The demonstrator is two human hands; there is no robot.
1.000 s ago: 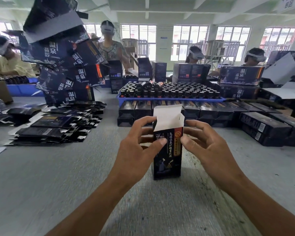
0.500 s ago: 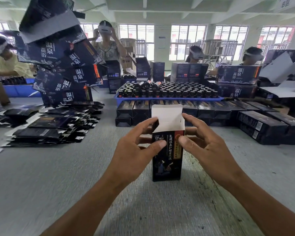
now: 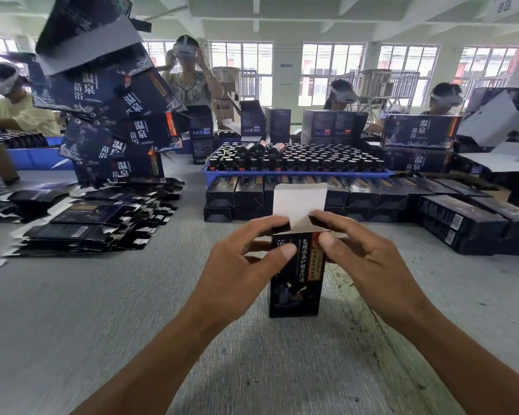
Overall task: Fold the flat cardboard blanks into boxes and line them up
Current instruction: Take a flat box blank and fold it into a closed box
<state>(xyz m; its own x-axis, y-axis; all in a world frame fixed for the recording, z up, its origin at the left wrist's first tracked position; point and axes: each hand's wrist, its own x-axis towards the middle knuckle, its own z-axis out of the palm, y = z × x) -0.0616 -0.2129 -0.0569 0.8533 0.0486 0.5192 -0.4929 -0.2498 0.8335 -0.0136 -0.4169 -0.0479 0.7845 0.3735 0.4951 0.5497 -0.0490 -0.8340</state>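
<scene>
Both hands — left hand (image 3: 240,265), right hand (image 3: 369,262) — now pinch the box (image 3: 294,283) top; side flaps got tucked, lid (image 3: 298,202) at 12 o'clock unclosed.

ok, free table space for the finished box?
Bare grey table left of the box, in front of the flat blanks; also right, before the stacked boxes. Crowded behind: box row and bottle tray.

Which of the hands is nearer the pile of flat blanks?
Left. The left hand grips the upright box on the side facing the pile of flat blanks; the right hand grips its far side.
</scene>
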